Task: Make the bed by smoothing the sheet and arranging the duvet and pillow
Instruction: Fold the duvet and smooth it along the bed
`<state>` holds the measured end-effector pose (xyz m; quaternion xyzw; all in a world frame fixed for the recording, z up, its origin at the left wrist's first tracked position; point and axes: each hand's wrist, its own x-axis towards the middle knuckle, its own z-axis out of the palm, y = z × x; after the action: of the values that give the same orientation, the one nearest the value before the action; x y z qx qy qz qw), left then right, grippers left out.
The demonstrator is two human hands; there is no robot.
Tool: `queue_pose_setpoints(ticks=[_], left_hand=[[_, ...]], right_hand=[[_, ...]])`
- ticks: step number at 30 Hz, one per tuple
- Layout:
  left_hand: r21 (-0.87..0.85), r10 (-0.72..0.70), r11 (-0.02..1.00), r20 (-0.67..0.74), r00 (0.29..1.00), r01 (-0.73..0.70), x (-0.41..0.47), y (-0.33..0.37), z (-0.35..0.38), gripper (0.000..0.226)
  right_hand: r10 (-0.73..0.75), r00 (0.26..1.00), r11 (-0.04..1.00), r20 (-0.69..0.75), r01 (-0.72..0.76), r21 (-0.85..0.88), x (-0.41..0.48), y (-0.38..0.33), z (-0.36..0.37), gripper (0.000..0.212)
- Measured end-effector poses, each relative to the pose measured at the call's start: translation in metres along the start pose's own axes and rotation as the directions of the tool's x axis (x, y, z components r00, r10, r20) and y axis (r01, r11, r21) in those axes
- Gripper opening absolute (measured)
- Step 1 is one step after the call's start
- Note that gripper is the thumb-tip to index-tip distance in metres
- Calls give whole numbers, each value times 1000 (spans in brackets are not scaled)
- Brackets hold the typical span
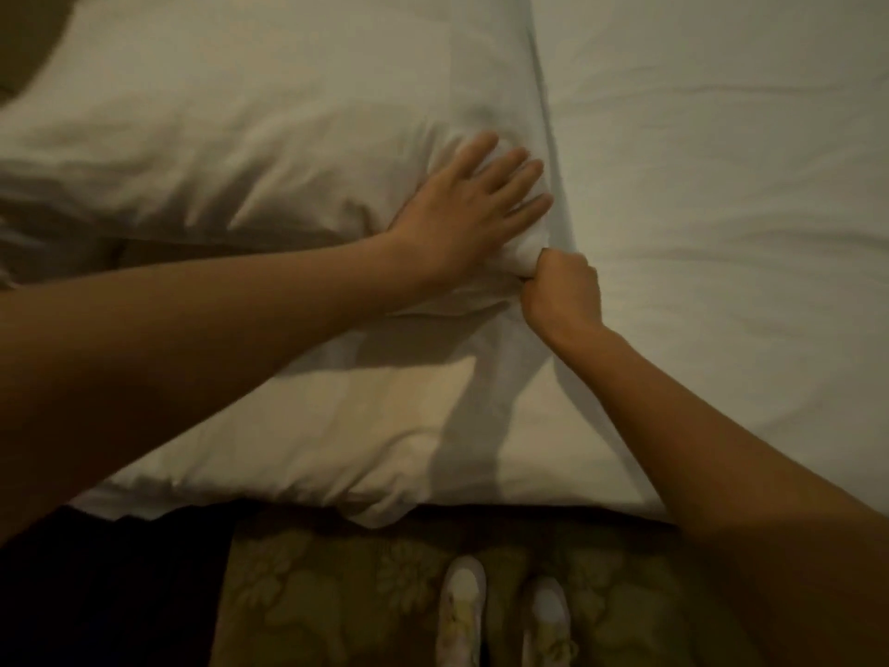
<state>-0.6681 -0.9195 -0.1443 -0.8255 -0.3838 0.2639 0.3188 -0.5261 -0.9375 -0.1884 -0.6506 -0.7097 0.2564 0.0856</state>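
Plainly, the duvet [721, 209] lies fairly flat over the right of the bed, its edge running just beside the pillow [240, 113], which fills the upper left. My left hand [462, 214] presses on the pillow's near corner, fingers straight and spread, holding nothing. My right hand [563, 291] is a tight fist pinching a fold of cloth at that same corner (pillowcase, I judge, though the duvet's edge touches it there).

The risks as I see them:
- If the right pulls while the left pins, the case may bunch or twist round its filling.
- If the fist has caught the duvet's edge too, a tug would ripple the flat part.
- The bedding nearest me [288, 426] overhangs the bed's side, so a hard pull could slide it onto the carpet [336, 594].
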Motion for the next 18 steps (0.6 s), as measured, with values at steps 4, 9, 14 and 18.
queue_pose_setpoints(ticks=[4,9,14,18], left_hand=[[-62,-21,998,-241,970,6,11,-7,23,35],[-307,-261,946,-532,806,104,-11,-7,21,40],[-531,-282,845,-542,791,-64,-70,39,17,14],[-714,-430,590,119,895,378,-59,54,22,49]], right_hand=[[-35,998,999,-43,33,-30,1,-8,-17,29],[-45,999,999,-4,45,0,2,-3,-15,21],[91,993,995,74,-93,34,12,11,-15,45],[122,982,992,144,-119,-33,13,9,-17,39]])
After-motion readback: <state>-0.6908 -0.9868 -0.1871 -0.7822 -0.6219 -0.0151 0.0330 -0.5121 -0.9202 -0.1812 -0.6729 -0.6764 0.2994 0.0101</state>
